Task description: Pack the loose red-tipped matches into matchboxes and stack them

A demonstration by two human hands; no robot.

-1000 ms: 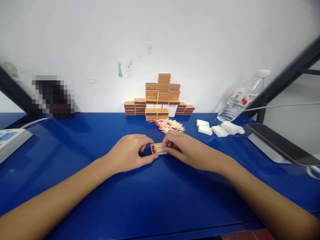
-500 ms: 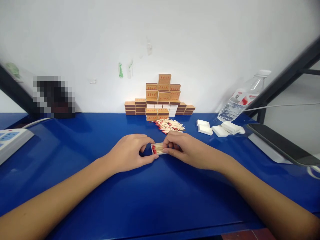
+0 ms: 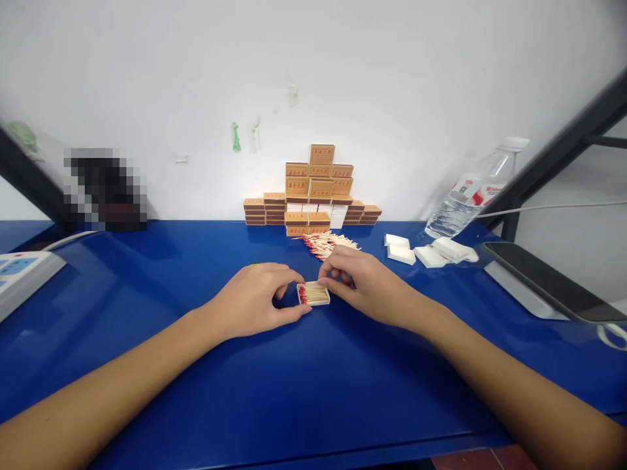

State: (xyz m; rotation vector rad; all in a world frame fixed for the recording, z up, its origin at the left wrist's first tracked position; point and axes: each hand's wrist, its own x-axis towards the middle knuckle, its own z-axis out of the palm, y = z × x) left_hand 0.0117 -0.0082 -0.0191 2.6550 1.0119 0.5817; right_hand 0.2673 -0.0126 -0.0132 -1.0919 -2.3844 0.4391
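Observation:
A small white matchbox tray (image 3: pixel 314 294) filled with red-tipped matches lies on the blue table (image 3: pixel 304 385). My left hand (image 3: pixel 252 299) grips the tray's left end between thumb and fingers. My right hand (image 3: pixel 365 282) sits just right of the tray and behind it, fingers curled and pinched near the tray's far right corner; whether they hold a match is hidden. A loose pile of matches (image 3: pixel 326 245) lies just beyond my right hand.
Stacked brown matchboxes (image 3: pixel 313 192) stand against the white wall. Several empty white trays (image 3: pixel 426 251) lie to the right, near a tilted water bottle (image 3: pixel 473 196) and a phone (image 3: pixel 553 281). A power strip (image 3: pixel 19 277) lies at the far left.
My right hand has lifted off the tray and drawn back toward the match pile, so the whole tray of matches shows. My left hand has stayed put.

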